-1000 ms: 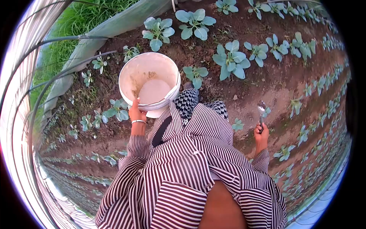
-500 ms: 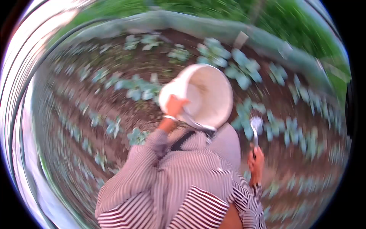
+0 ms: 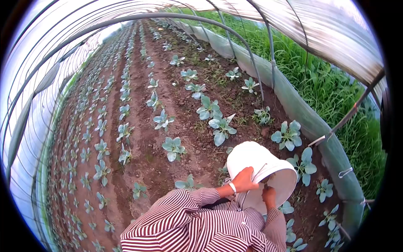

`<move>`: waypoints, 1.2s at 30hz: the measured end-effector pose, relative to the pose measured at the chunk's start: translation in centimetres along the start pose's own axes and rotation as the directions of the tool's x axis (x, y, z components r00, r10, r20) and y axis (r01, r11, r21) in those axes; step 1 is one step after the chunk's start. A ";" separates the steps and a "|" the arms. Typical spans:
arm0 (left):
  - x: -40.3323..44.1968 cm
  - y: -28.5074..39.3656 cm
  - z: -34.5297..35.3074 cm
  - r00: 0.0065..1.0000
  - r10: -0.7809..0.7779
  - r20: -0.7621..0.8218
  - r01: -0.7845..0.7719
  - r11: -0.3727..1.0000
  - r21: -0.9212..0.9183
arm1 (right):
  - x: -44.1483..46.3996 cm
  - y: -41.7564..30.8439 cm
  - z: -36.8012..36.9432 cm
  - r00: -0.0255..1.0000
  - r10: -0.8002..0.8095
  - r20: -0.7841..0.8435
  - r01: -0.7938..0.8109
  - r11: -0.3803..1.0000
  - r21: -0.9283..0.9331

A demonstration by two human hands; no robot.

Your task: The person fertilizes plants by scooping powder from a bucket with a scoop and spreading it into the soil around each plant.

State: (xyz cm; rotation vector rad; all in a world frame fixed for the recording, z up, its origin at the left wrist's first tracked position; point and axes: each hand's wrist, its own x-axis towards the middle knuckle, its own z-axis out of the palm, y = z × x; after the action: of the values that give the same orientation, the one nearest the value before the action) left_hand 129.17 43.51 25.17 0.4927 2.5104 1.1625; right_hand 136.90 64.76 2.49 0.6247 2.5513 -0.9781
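Note:
A white bucket (image 3: 257,158) is tipped on its side against my body, its mouth facing me and to the right. My left hand (image 3: 244,179), with a white band at the wrist, is closed on the bucket's near rim. Inside the mouth, my right hand (image 3: 269,196) is closed around the handle of a spoon. The spoon's bowl cannot be made out in the bucket's shadow. Leafy blue-green seedlings stand in the soil around the bucket, the nearest being a plant (image 3: 307,167) just right of it.
Rows of seedlings (image 3: 173,148) run along brown soil (image 3: 157,176) into the distance. Curved tunnel hoops (image 3: 184,17) arch overhead under plastic film. A low green plastic side wall (image 3: 312,122) runs along the right, with tall grass (image 3: 306,71) beyond.
My right hand has moved from out over the plants, where its spoon held white material, into the bucket's mouth. The view has swung up and along the tunnel.

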 end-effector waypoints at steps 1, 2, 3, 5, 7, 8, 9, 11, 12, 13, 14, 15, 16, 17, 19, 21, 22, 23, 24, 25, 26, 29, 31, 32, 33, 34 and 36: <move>-0.6 0.6 0.1 1.000 0.004 -0.014 -0.004 1.000 -0.008 | 0.4 0.6 1.6 0.941 -0.313 -0.127 0.245 0.892 -0.381; -1.0 1.0 0.0 1.000 -0.008 0.013 0.008 1.000 -0.017 | 0.7 0.5 2.9 0.940 -0.317 -0.125 0.264 0.910 -0.320; -1.2 1.1 0.2 0.999 -0.023 0.029 0.023 1.000 -0.005 | 1.0 0.5 3.9 0.939 -0.321 -0.124 0.282 0.924 -0.259; -1.4 1.2 0.7 0.996 -0.051 0.066 0.050 0.999 0.021 | 3.2 2.0 7.1 0.824 -0.557 -0.101 0.498 0.798 -0.339; -1.4 0.9 1.2 0.997 -0.044 0.056 0.043 0.998 0.035 | 3.2 1.7 7.6 0.903 -0.419 -0.101 0.422 0.906 0.017; -1.4 0.8 1.2 0.998 -0.043 0.041 0.041 0.998 0.046 | 1.9 -0.5 6.1 0.987 -0.161 -0.001 0.149 0.906 0.396; -1.5 0.8 1.1 0.999 -0.042 0.027 0.040 0.998 0.056 | 1.1 -1.7 5.3 0.980 0.057 0.191 -0.173 0.715 0.677; -1.5 0.8 0.6 0.997 -0.073 -0.027 0.075 0.996 0.053 | 1.5 0.7 6.5 0.981 -0.180 0.070 0.090 0.748 0.658; -1.4 0.5 0.7 0.995 -0.087 -0.053 0.090 0.995 0.046 | -0.5 -2.2 3.3 0.978 -0.027 0.206 -0.138 0.655 0.742; -1.4 0.3 0.7 0.992 -0.101 -0.078 0.104 0.994 0.036 | -2.4 -4.4 0.4 0.929 0.108 0.353 -0.355 0.519 0.778; -1.2 0.3 0.4 0.987 -0.133 -0.085 0.135 0.991 0.019 | -3.3 -5.0 -0.9 0.931 0.046 0.361 -0.336 0.491 0.804; -0.9 0.1 0.3 0.984 -0.142 -0.105 0.144 0.990 0.007 | -4.0 -5.3 -1.8 0.930 0.047 0.364 -0.339 0.489 0.804; -0.6 -0.1 0.2 0.980 -0.154 -0.123 0.156 0.988 0.008 | -4.4 -5.7 -2.6 0.931 0.044 0.361 -0.336 0.484 0.808; -0.4 -0.3 0.1 0.977 -0.163 -0.139 0.166 0.986 0.010 | -4.7 -6.1 -3.3 0.933 0.040 0.357 -0.332 0.477 0.814; 0.3 -0.7 0.0 0.966 -0.214 -0.149 0.214 0.977 -0.011 | -5.6 -6.2 -5.2 0.932 0.015 0.362 -0.322 0.491 0.809; 1.1 -2.0 0.4 0.952 -0.270 -0.146 0.273 0.962 0.000 | -5.5 -5.3 -5.6 0.969 -0.073 0.237 -0.117 0.709 0.696; 1.6 -3.7 0.9 0.961 -0.228 -0.156 0.231 0.973 0.002 | -6.4 -5.7 -6.4 0.970 -0.044 0.240 -0.147 0.682 0.717; 1.9 -4.8 1.3 0.953 -0.239 -0.184 0.242 0.970 -0.004 | -7.2 -6.1 -7.3 0.970 -0.015 0.244 -0.175 0.652 0.738; 2.2 -5.6 1.8 0.937 -0.275 -0.215 0.287 0.958 0.025 | -7.9 -6.6 -8.1 0.969 0.014 0.247 -0.201 0.621 0.758; 2.3 -5.2 1.4 0.923 -0.336 -0.189 0.348 0.937 0.034 | -8.4 -6.5 -8.4 0.972 -0.002 0.235 -0.187 0.601 0.777; 2.7 -6.3 1.7 0.907 -0.366 -0.207 0.374 0.927 0.000 | -8.9 -6.3 -8.7 0.974 -0.017 0.224 -0.173 0.580 0.796; 3.5 -6.5 1.5 0.887 -0.393 -0.241 0.395 0.918 -0.042 | -10.6 -7.0 -10.4 0.938 0.048 0.344 -0.342 0.307 0.888; 3.7 -6.8 1.2 0.874 -0.397 -0.279 0.409 0.912 -0.016 | -11.5 -6.7 -10.5 0.939 0.045 0.341 -0.338 0.315 0.887; 3.8 -7.1 1.2 0.866 -0.425 -0.265 0.436 0.900 -0.018 | -12.1 -6.7 -10.8 0.943 0.052 0.329 -0.328 0.305 0.894; 4.2 -7.4 1.2 0.855 -0.452 -0.253 0.462 0.886 -0.022 | -12.1 -6.4 -10.6 0.944 0.055 0.326 -0.326 0.318 0.890; 4.6 -8.8 1.5 0.847 -0.461 -0.266 0.460 0.885 -0.067 | -12.4 -6.2 -10.8 0.943 0.059 0.326 -0.329 0.285 0.900; 4.9 -10.8 1.8 0.828 -0.481 -0.289 0.449 0.877 -0.173 | -12.7 -6.2 -10.8 0.943 0.077 0.323 -0.331 0.250 0.910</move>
State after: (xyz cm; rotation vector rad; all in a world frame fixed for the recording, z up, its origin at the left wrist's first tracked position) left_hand 123.77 40.33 14.91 -0.3631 2.6004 1.2279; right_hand 142.83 64.59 19.25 1.0197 1.3010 -2.3324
